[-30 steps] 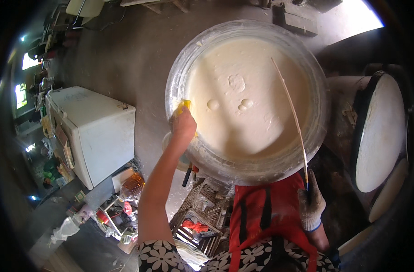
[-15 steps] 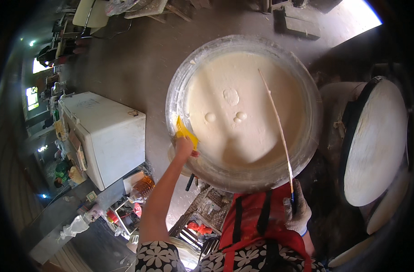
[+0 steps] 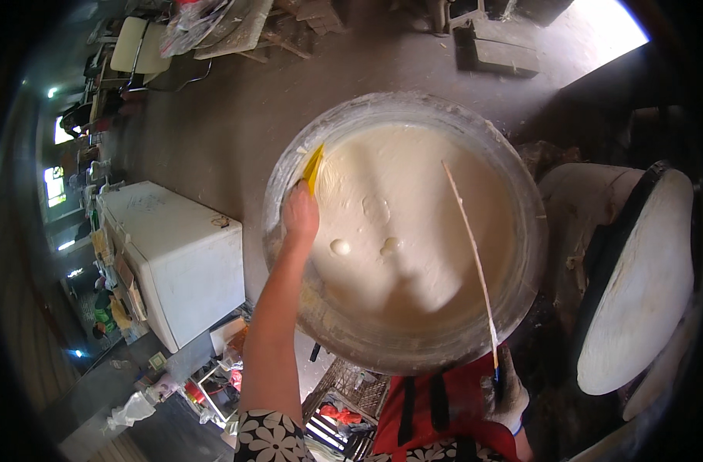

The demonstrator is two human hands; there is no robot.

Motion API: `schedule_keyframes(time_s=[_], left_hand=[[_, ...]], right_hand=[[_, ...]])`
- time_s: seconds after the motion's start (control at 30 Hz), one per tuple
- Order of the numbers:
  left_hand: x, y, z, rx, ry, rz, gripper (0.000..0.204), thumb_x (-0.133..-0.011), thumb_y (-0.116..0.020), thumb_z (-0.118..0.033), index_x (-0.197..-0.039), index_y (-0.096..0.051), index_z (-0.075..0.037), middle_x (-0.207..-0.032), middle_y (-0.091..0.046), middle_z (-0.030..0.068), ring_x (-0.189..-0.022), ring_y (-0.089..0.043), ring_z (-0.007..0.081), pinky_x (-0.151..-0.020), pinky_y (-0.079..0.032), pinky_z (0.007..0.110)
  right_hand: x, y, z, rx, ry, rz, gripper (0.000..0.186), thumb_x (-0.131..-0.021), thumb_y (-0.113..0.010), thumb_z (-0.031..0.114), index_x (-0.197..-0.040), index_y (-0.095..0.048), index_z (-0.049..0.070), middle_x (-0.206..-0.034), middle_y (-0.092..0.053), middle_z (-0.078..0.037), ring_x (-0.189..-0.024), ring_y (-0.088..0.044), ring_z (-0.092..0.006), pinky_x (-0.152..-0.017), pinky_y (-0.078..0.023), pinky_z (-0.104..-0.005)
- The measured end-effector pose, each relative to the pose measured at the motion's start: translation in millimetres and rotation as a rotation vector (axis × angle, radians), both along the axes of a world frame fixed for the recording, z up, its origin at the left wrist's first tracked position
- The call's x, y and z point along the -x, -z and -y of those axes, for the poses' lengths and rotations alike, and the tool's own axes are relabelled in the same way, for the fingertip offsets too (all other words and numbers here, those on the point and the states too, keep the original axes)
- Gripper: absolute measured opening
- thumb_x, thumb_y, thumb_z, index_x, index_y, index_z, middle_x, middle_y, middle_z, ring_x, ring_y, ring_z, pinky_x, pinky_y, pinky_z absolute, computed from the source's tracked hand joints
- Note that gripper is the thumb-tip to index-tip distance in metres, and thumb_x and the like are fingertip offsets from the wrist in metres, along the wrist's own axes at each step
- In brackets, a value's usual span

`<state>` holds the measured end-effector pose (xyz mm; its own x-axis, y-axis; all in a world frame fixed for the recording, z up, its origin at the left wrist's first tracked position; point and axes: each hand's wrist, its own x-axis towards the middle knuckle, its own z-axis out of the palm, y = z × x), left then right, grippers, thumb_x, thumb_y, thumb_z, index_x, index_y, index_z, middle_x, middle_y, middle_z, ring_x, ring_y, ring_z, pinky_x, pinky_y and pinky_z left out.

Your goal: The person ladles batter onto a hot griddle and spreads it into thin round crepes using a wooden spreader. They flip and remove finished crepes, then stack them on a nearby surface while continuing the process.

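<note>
A big round metal basin (image 3: 436, 362) holds thick cream-coloured batter (image 3: 413, 192) with a few bubbles on its surface. My left hand (image 3: 299, 212) is closed on a yellow plastic scraper (image 3: 314, 168), whose blade lies along the basin's left inner wall, at the batter's edge. Low on the right, by the near rim, my right hand (image 3: 511, 400) wears a dirty pale glove. Its fingers are partly in shadow, wrapped round the blue lower end of a long thin stick (image 3: 472, 239). The stick is coated in batter and slants up across the basin's right side.
To the left stands a white chest freezer (image 3: 190, 269). Large pale round lids or drums (image 3: 636, 285) lean at the right. Below the basin is a plastic crate (image 3: 359, 389). A chair (image 3: 140, 50) and a wooden block (image 3: 505, 50) are at the far side.
My left hand has slid the scraper farther along the basin's left wall, away from me. The basin sits lower in view. My right hand keeps its hold on the stick.
</note>
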<state>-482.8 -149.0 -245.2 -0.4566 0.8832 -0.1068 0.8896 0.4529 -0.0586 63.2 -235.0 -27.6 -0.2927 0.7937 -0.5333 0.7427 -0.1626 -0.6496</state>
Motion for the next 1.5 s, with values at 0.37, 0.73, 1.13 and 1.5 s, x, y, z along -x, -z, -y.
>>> schedule_keyframes(time_s=[0.37,0.73,1.13,1.5], left_hand=[[-79,-5,-163,-0.014,0.670,0.118,0.019,-0.091,-0.059,-0.003,-0.110,-0.064,-0.002,-0.103,-0.070,0.0218,-0.083,-0.072,0.0410,-0.071,-0.058,0.052],[-302,7,-168,0.092,1.674,0.191,0.017,-0.093,-0.065,-0.014,-0.093,-0.081,-0.011,-0.098,-0.079,0.0079,-0.091,-0.074,0.0309,-0.081,-0.062,0.044],[-205,-21,-12,-0.117,0.767,0.567,0.015,-0.091,-0.061,-0.014,-0.096,-0.072,-0.004,-0.084,-0.071,0.0087,-0.075,-0.069,0.0290,-0.065,-0.055,0.044],[-54,-174,152,0.052,0.935,0.247,0.045,-0.093,-0.058,-0.005,-0.137,-0.067,-0.004,-0.127,-0.069,0.0112,-0.124,-0.062,0.0298,-0.112,-0.049,0.042]], right_hand=[[-8,1,26,0.093,0.167,0.158,0.066,-0.098,-0.072,0.034,-0.157,-0.054,0.010,-0.099,-0.074,-0.021,-0.077,-0.072,-0.0351,-0.071,-0.056,-0.0392],[3,-26,38,0.273,0.308,0.293,0.063,-0.092,-0.074,0.024,-0.153,-0.059,0.016,-0.111,-0.076,-0.024,-0.095,-0.075,-0.0432,-0.086,-0.060,-0.0477],[8,-53,74,-0.214,0.207,0.094,0.067,-0.098,-0.068,0.027,-0.159,-0.049,0.006,-0.117,-0.073,-0.027,-0.087,-0.076,-0.0418,-0.074,-0.060,-0.0433],[30,-56,89,-0.169,0.203,-0.054,0.061,-0.102,-0.070,0.022,-0.156,-0.052,0.001,-0.135,-0.069,-0.026,-0.111,-0.075,-0.0371,-0.095,-0.058,-0.0374]])
